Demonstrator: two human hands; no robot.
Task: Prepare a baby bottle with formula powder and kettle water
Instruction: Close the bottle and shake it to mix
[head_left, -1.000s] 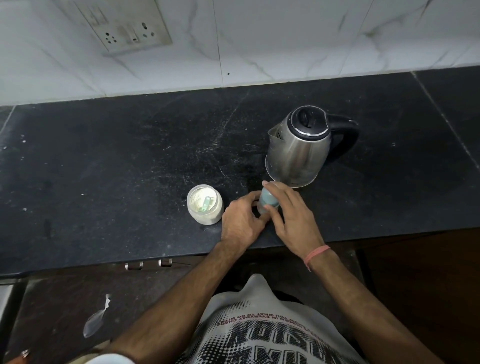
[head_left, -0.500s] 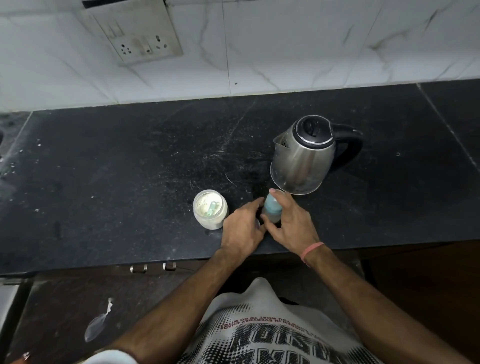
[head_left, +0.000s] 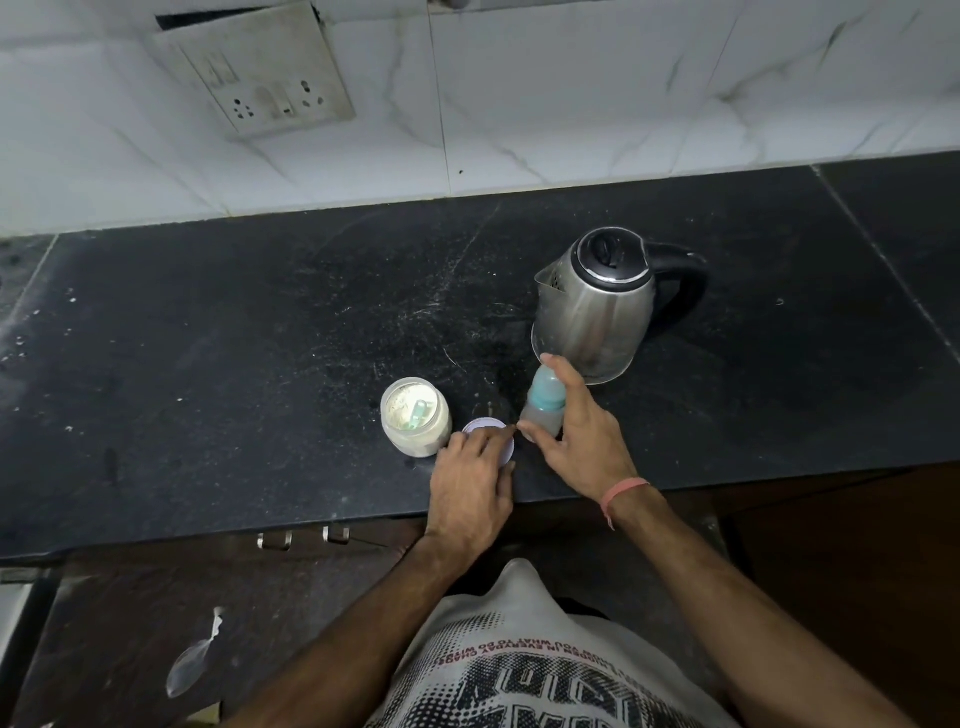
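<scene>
the right hand (head_left: 576, 441) grips the baby bottle (head_left: 543, 410), thumb at its base and fingers (head_left: 563, 374) curled over the teal cap; the bottle stands tilted on the black counter (head_left: 260, 338). just beyond those fingers sits the steel kettle (head_left: 597, 306), handle pointing away to the right. the left hand (head_left: 470, 483) rests flat, fingers straight, on a white lid (head_left: 485, 431). beside its fingertips to the left stands the open formula jar (head_left: 415, 415), a scoop inside the powder.
</scene>
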